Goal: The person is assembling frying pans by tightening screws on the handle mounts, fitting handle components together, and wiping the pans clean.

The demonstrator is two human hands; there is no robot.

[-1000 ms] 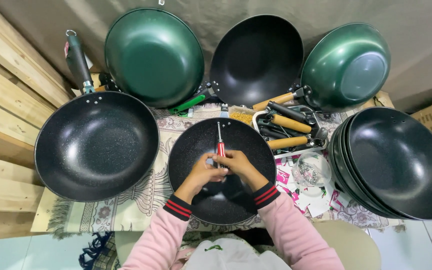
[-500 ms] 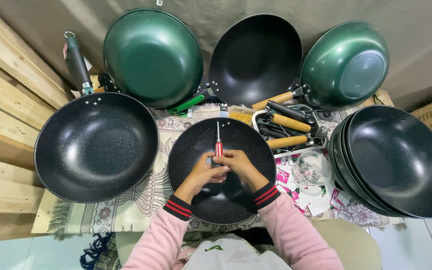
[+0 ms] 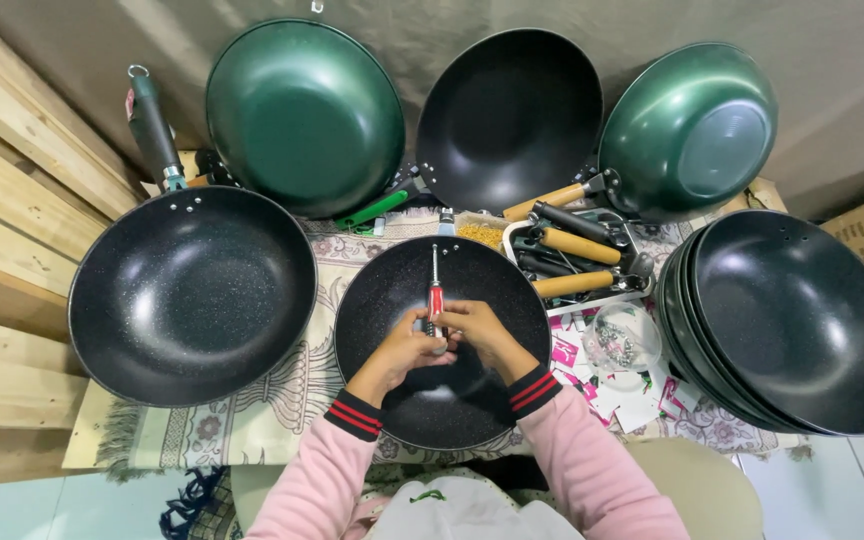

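Observation:
A black speckled pan (image 3: 392, 300) without a handle lies in front of me on the patterned cloth. Over its middle, both my hands meet around a screwdriver (image 3: 435, 285) with a red grip, its shaft pointing away from me toward the pan's far rim. My left hand (image 3: 407, 345) and my right hand (image 3: 477, 330) both close on the grip's near end. Pink sleeves with dark striped cuffs cover my arms.
A large black wok with a dark green handle (image 3: 192, 295) sits at left. Two green woks (image 3: 302, 115) (image 3: 687, 130) and a black one (image 3: 510, 115) lean on the back wall. A stack of black pans (image 3: 792, 320) stands at right, beside loose wooden handles (image 3: 577, 245) and a small bowl of screws (image 3: 620, 340).

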